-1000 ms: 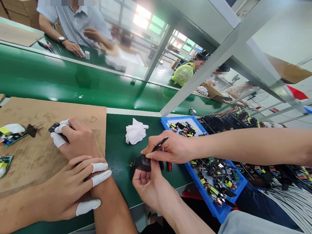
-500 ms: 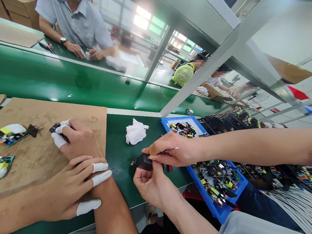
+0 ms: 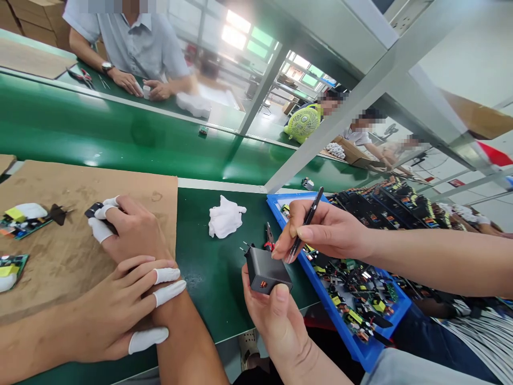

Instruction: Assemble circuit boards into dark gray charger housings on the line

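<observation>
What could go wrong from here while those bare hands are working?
The slim black pen-like tool in the right hand points down beside the boxy dark-grey plug block; a slip might scratch it or jab the left hand.
The left hand appears to hold the block alone, so a loosened grip might drop it and bend its thin metal prongs.

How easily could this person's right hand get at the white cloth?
Probably yes: the white cloth lies nearby with nothing covering it, though the right hand holds a black tool, which may hamper its grip.
</observation>
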{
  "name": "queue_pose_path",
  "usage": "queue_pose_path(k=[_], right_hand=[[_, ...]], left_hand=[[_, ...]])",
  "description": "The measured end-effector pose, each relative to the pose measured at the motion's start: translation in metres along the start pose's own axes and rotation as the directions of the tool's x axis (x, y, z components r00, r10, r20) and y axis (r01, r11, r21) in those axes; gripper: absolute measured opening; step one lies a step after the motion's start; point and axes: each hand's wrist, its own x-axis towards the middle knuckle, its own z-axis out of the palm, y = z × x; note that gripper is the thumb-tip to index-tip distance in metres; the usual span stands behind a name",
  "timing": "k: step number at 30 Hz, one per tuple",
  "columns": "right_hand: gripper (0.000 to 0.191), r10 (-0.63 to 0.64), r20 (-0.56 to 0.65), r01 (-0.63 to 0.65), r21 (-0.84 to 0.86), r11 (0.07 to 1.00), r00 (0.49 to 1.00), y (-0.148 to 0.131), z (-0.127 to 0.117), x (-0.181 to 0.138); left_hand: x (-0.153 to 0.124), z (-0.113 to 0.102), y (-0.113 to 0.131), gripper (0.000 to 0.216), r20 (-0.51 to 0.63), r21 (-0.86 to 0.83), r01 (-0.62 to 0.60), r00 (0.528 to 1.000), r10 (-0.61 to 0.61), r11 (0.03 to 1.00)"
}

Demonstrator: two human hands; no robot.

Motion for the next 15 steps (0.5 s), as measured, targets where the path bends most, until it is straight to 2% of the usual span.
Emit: queue_pose_path(k=[2, 5, 6, 8, 11, 13, 15], right_hand=[[0.059, 0.06, -0.1, -0.064, -0.037, 0.997, 0.993, -0.016, 0.008, 0.001], [0.047, 0.116, -0.217, -0.141, -0.102, 0.985, 0.969, -0.038, 0.024, 0.005], [0.044, 0.108, -0.213, -0.133, -0.105, 0.986, 0.971, -0.041, 0.029, 0.006], [0.046, 0.01, -0.138, -0.017, -0.053, 0.998, 0.99, -0.04, 0.035, 0.004], [0.064, -0.137, -0.035, 0.14, 0.077, 0.987, 0.99, -0.036, 0.032, -0.012], [0.07, -0.147, -0.019, 0.148, 0.104, 0.984, 0.989, -0.039, 0.025, -0.031], [0.072, -0.091, -0.005, 0.091, 0.154, 0.984, 0.996, -0.05, 0.016, -0.052]], left_hand=[[0.001, 0.0, 0.0, 0.045, -0.003, 0.005, -0.001, 1.0, 0.001, 1.0], [0.002, 0.0, 0.001, 0.045, -0.007, 0.012, -0.009, 1.0, 0.01, 1.0], [0.003, 0.0, 0.001, 0.046, -0.008, 0.012, -0.012, 1.0, 0.013, 1.0], [0.003, -0.001, 0.0, 0.046, -0.01, 0.012, -0.017, 1.0, 0.017, 1.0], [0.003, -0.001, 0.0, 0.045, -0.015, 0.021, -0.023, 1.0, 0.023, 1.0], [0.003, -0.002, 0.001, 0.044, -0.021, 0.019, -0.018, 1.0, 0.019, 1.0], [0.004, -0.002, 0.002, 0.044, -0.028, 0.006, -0.007, 1.0, 0.007, 1.0]])
